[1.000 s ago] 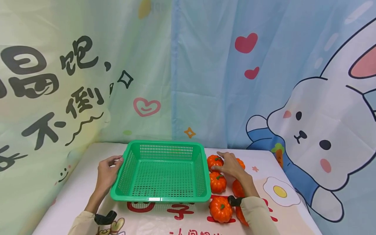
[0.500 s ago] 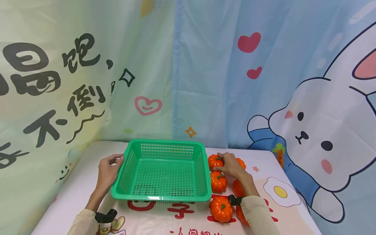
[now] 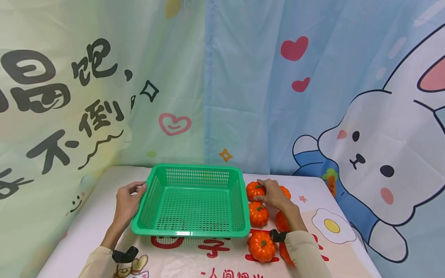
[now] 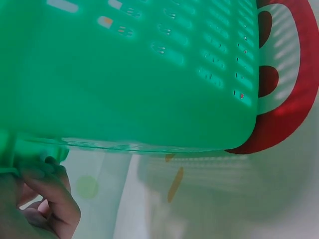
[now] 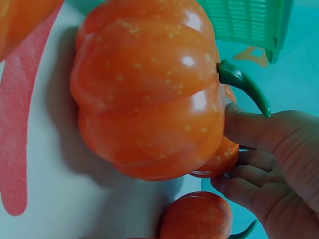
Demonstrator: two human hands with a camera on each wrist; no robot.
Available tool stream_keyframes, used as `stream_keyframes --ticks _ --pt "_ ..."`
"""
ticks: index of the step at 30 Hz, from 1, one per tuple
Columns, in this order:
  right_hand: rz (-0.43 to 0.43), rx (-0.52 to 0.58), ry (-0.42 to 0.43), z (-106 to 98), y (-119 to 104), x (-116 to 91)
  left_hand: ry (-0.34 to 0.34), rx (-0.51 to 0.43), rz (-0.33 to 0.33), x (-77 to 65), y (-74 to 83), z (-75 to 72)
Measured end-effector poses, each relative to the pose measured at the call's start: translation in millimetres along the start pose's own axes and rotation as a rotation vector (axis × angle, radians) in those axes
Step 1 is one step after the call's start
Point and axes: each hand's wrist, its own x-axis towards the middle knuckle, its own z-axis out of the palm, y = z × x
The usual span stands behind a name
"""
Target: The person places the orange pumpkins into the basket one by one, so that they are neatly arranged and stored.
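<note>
A green plastic basket (image 3: 194, 210) with slotted walls stands at the middle of the table. At its left side my left hand (image 3: 128, 200) pinches the rim; in the left wrist view the curled fingers of that hand (image 4: 55, 196) meet the edge of the basket (image 4: 124, 99). To the basket's right, my right hand (image 3: 274, 194) grips the rearmost orange toy pumpkin (image 3: 253, 190) between thumb and fingers. In the right wrist view the held pumpkin (image 5: 222, 162) is mostly hidden behind a nearer pumpkin (image 5: 149, 89) with a green stem.
Toward the front, two more pumpkins, a middle one (image 3: 258, 215) and a front one (image 3: 262, 247), continue the row beside the basket. A second row, including one pumpkin (image 3: 286, 192) at the back, lies partly under my right arm. A printed curtain (image 3: 240, 96) hangs behind the table.
</note>
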Motion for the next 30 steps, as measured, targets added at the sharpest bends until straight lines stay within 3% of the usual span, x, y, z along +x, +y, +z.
stream_keyframes --ticks 23,30 --pt "-0.056 0.001 0.046 -18.5 -11.8 -7.8 0.015 0.036 0.014 -3.4 0.5 -3.2" --pt "-0.129 -0.008 0.082 -30.4 -13.1 -11.3 0.004 0.028 0.009 -2.7 3.4 -2.4"
